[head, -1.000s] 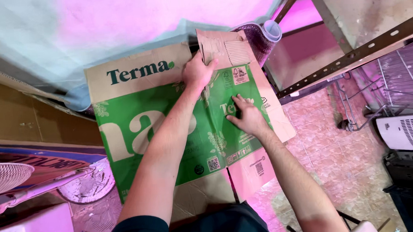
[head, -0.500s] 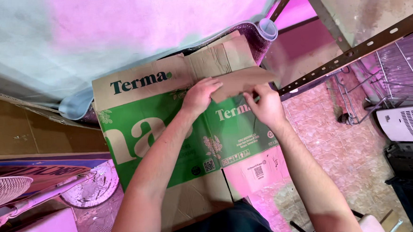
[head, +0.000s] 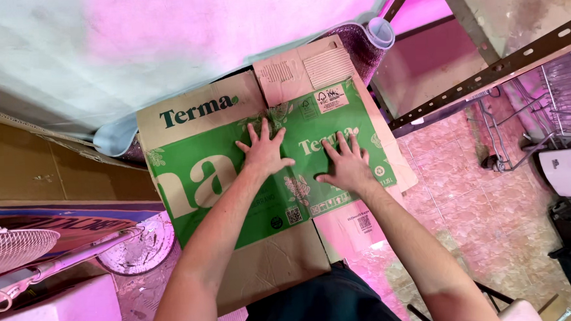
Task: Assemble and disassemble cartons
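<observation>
Both hands, left hand (head: 262,154) and right hand (head: 346,167), cover the flattened carton (head: 202,184) print.

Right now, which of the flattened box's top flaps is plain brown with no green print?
The narrower right-hand top flap, above the right hand; the wider left flap carries dark green lettering.

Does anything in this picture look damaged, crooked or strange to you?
The green and brown cardboard box is flattened, and both hands, left hand and right hand, lie flat on it. Its upper flap sticks out past the rest. Everything has a pink tint from the light. No spill or tear shows.
</observation>
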